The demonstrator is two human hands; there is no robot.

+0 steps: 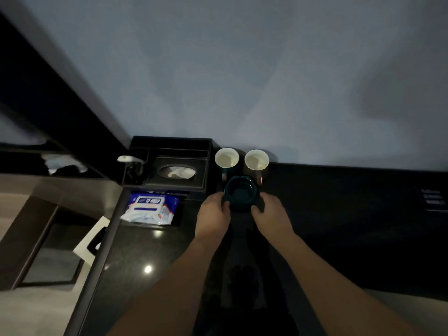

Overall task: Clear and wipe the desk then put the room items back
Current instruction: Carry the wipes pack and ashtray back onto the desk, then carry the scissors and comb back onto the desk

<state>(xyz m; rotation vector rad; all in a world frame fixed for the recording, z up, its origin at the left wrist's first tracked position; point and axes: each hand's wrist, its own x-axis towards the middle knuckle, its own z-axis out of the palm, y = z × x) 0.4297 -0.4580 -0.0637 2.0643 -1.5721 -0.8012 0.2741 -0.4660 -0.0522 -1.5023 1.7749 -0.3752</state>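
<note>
Dark polished desk [155,258] found bare along near edge, judged already wiped. Left hand [213,214] and right hand [271,214] clamped on opposite sides of teal ashtray [241,194], set just before two mugs [227,158] at wall. Wet-wipes pack [151,208] left out, near tissue-box tray [169,163]. Open room rightward; left edge close.

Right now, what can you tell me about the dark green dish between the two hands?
The dark green dish is a small round bowl-like piece with a notched, wavy rim, glossy like glazed ceramic. It sits upright on the black desk, just in front of two mugs by the wall. The left hand and right hand grip its near sides with curled fingers. Its hollow looks empty, though the dim light hides detail.
</note>
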